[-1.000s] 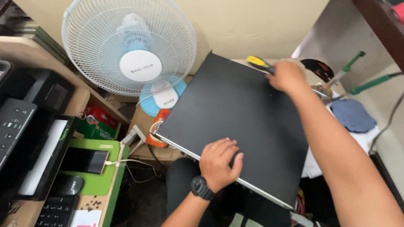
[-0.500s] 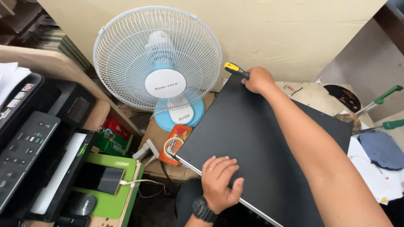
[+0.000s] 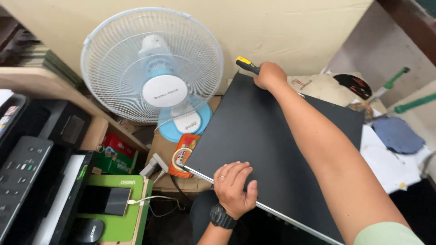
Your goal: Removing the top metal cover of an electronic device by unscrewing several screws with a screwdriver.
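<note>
Black flat panel [image 3: 272, 149] lies tilted across the lap, near edge by the left hand [image 3: 234, 188], far corner at the wall. Left hand flat, fingers over the near edge, watch on wrist. Right hand [image 3: 270, 75] clenched around a yellow-black screwdriver [image 3: 247, 65] at the far corner, arm stretched across the panel. White fan [image 3: 154, 68] stands just left; printer [image 3: 27, 172] and phone [image 3: 104, 200] further left.

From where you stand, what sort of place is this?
Probably a cramped home repair corner: a black panel under both hands, a screwdriver in the right hand, a printer, and a desk fan.
</note>
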